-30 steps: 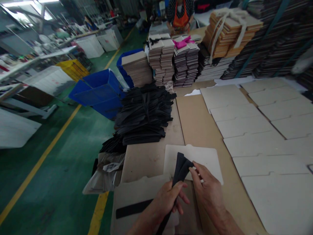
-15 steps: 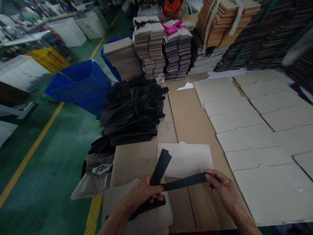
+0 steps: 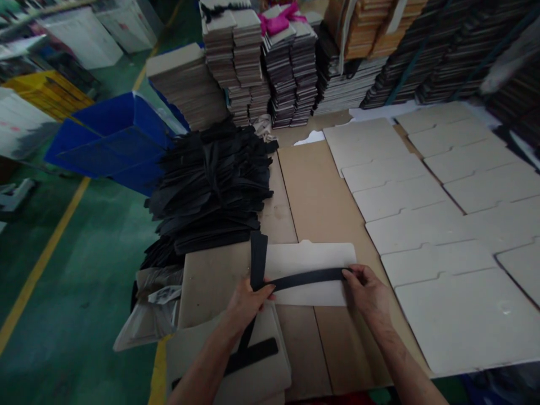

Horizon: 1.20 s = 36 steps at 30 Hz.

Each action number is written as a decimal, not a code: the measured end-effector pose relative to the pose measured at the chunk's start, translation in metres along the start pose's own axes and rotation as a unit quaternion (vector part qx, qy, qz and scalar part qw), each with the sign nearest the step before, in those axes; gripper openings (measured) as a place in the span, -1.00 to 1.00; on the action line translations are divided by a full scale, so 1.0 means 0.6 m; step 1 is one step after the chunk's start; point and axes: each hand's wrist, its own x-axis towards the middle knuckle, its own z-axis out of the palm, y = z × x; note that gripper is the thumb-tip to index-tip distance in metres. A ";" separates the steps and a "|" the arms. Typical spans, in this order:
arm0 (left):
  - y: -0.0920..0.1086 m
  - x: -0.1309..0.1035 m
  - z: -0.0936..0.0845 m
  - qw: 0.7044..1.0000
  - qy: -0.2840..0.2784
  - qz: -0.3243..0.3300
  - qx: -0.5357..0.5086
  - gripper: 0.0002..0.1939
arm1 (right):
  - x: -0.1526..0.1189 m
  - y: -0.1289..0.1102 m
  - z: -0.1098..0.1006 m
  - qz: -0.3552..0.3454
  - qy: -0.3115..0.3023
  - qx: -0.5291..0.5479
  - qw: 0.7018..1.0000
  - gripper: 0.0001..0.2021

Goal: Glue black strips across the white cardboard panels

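A black strip (image 3: 310,277) is stretched sideways between my two hands, above a pale board (image 3: 320,295) with a small tab on its far edge. My left hand (image 3: 247,301) pinches the strip's left end and also grips a bundle of black strips (image 3: 259,259) that sticks up past the fingers. My right hand (image 3: 368,289) pinches the strip's right end near the board's right edge. Under my left forearm, another black strip (image 3: 253,355) lies on a stack of pale boards (image 3: 270,374).
Left of the boards rises a big tied pile of black strips (image 3: 211,180). Rows of overlapping pale boards (image 3: 439,259) cover the table's right side. Tall board stacks (image 3: 236,56) line the back. Blue bins (image 3: 109,140) stand on the green floor at left.
Both hands have moved away from me, carrying the stretched strip over the pale board. The bundle in my left hand now stands more upright. The camera view has shifted slightly.
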 end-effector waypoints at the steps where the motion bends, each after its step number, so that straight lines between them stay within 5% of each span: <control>1: 0.000 0.003 0.002 1.000 0.002 0.000 -0.007 -0.69 | 0.002 0.001 0.002 -0.003 0.001 -0.004 1.000 -0.58; 14: 0.029 0.014 0.014 1.000 0.024 -0.001 0.006 -0.78 | 0.013 0.007 0.005 -0.034 0.024 -0.051 0.998 -0.58; 36: 0.025 0.035 0.023 0.999 0.036 0.013 0.011 -0.67 | 0.016 0.014 0.005 0.010 0.010 0.009 1.000 -0.55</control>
